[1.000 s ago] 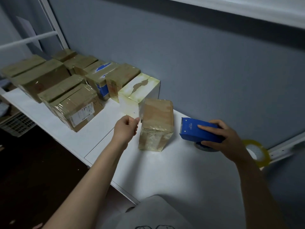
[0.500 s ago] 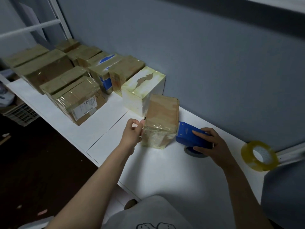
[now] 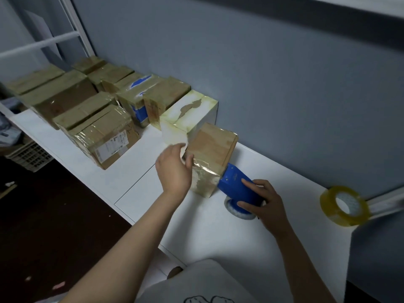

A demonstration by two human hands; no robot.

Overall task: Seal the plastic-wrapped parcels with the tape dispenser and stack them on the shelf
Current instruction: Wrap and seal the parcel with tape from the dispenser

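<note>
Head view, ordered from near to far.

- **Foreground:** the edge of a pale shirt (image 3: 196,285), with two bare forearms reaching over a white table (image 3: 218,237).
- **Left hand** (image 3: 175,171): the fingers are spread and loosely straight, laid against the left face of the parcel (image 3: 211,149). Motion blur hides the exact contact.
- **Right hand** (image 3: 265,202): the fingers are curled round the blue dispenser (image 3: 237,189). Its nose touches the parcel's lower right edge and its roll rests on the table.
- **Parcel:** brown card with glossy clear wrap over its lower half. It stands upright on the table, near the wall.
- **Table surface:** smooth and matt white. A thin dark seam (image 3: 135,182) runs left of the parcel.
- **Right of the parcel:** a yellow tape roll (image 3: 344,205) stands on edge, well apart from it, at the table's end.
- **Behind the parcel:** a white box (image 3: 190,119) just beside it, with torn tape on top.
- **Further left of the parcel:** a double row of wrapped brown boxes (image 3: 98,119).
- **Lower left:** a dark floor (image 3: 43,226) and a pale slatted crate (image 3: 28,154).
- **Background:** a blue-grey wall (image 3: 262,84) rises behind the parcel, and a white metal frame (image 3: 41,43) crosses the far left corner.
</note>
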